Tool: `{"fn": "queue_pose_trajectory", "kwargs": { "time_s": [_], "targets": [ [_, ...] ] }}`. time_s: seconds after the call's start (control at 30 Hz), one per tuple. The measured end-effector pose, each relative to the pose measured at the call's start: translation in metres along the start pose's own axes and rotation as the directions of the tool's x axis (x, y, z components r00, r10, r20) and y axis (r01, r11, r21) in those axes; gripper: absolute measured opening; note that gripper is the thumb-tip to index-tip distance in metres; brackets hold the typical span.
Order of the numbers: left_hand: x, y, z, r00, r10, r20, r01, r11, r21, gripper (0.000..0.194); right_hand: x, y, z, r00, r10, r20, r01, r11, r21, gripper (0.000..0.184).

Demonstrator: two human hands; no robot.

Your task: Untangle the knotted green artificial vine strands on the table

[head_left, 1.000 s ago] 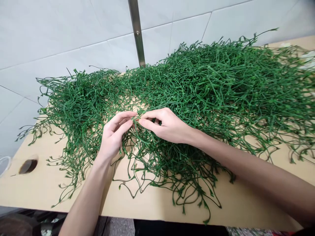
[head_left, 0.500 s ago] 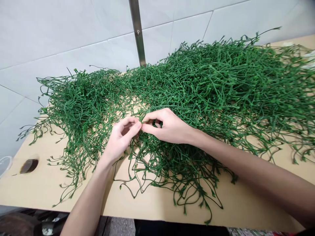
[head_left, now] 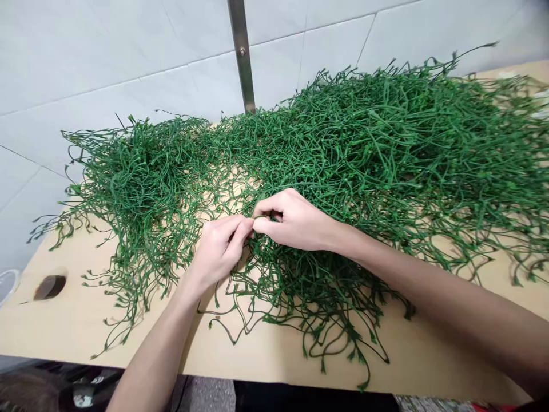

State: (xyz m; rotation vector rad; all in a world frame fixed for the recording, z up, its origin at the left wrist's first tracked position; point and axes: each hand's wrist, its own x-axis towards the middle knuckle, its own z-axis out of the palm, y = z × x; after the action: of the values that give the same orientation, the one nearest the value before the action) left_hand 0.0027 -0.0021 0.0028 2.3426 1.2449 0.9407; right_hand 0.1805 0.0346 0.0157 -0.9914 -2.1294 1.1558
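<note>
Thin green stems with small leafy tips, apparently plastic, lie in a big tangled heap [head_left: 377, 131]. In front of the heap my left hand [head_left: 223, 243] and my right hand [head_left: 295, 222] meet, fingertips almost touching. Both are closed in a pinch, on a green stem [head_left: 261, 217] that shows as a short arc at my right fingertips. Most of that stem is hidden by the fingers. Beneath my right hand and wrist, a looser clump of stems [head_left: 317, 292] spreads toward the table's front edge.
A pale wooden tabletop [head_left: 240, 363] bears the stems and has a round dark hole [head_left: 50, 287] at its left. Behind it rise a tiled wall [head_left: 128, 46] and an upright metal bar [head_left: 242, 57]. The rim of a clear container [head_left: 11, 283] shows at the far left.
My left hand has shifted slightly right and its fingers have curled tighter. My right hand stays nearly in place, and a short arc of stem now shows more plainly at its fingertips.
</note>
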Motion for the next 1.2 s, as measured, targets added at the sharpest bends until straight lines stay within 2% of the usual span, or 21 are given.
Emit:
{"fn": "queue_pose_trajectory", "kwargs": {
  "time_s": [0.1, 0.17, 0.33, 0.43, 0.63, 0.8, 0.9, 0.97, 1.07, 1.13, 1.2],
  "targets": [
    [-0.002, 0.000, 0.001, 0.998, 0.056, -0.013, -0.056, 0.998, 0.023, 0.036, 0.000, 0.000, -0.001, 1.000, -0.005, 0.022, 0.005, 1.000, 0.000, 0.024],
    [-0.001, 0.001, 0.001, 0.999, 0.043, 0.009, -0.043, 0.999, 0.001, 0.037, -0.001, 0.000, 0.000, 1.000, -0.024, 0.011, 0.024, 1.000, 0.001, 0.023],
    [0.003, 0.004, 0.000, 0.989, -0.082, 0.119, 0.097, 0.988, -0.122, 0.038, -0.001, 0.004, 0.004, 0.994, -0.095, -0.061, 0.094, 0.995, -0.016, 0.017],
    [0.003, 0.002, 0.001, 0.978, -0.137, 0.160, 0.166, 0.968, -0.189, 0.039, -0.001, 0.007, 0.005, 0.986, -0.155, -0.059, 0.154, 0.988, -0.028, 0.015],
    [0.001, -0.003, 0.001, 0.950, -0.186, 0.251, 0.265, 0.904, -0.335, 0.042, -0.001, 0.009, 0.003, 0.981, -0.195, -0.022, 0.193, 0.980, -0.055, 0.019],
    [0.002, -0.004, 0.000, 0.934, -0.231, 0.272, 0.327, 0.861, -0.390, 0.051, 0.000, 0.013, 0.004, 0.955, -0.294, -0.038, 0.292, 0.955, -0.052, 0.024],
    [0.003, -0.005, -0.002, 0.937, -0.273, 0.219, 0.347, 0.807, -0.478, 0.053, 0.002, 0.017, 0.003, 0.915, -0.398, -0.067, 0.399, 0.917, 0.011, 0.028],
    [0.003, -0.007, -0.004, 0.936, -0.312, 0.161, 0.349, 0.783, -0.515, 0.054, 0.003, 0.017, 0.002, 0.906, -0.415, -0.079, 0.420, 0.906, 0.056, 0.029],
    [0.003, -0.008, -0.006, 0.942, -0.329, 0.071, 0.318, 0.800, -0.508, 0.053, 0.004, 0.013, 0.000, 0.949, -0.299, -0.101, 0.307, 0.949, 0.070, 0.020],
    [0.003, -0.007, -0.007, 0.947, -0.322, 0.005, 0.289, 0.844, -0.452, 0.052, 0.002, 0.008, 0.000, 0.972, -0.191, -0.138, 0.207, 0.973, 0.106, 0.014],
    [0.003, -0.004, -0.007, 0.952, -0.304, -0.044, 0.269, 0.892, -0.363, 0.050, 0.001, 0.003, 0.001, 0.981, -0.120, -0.153, 0.141, 0.981, 0.136, 0.017]
  ]
}}
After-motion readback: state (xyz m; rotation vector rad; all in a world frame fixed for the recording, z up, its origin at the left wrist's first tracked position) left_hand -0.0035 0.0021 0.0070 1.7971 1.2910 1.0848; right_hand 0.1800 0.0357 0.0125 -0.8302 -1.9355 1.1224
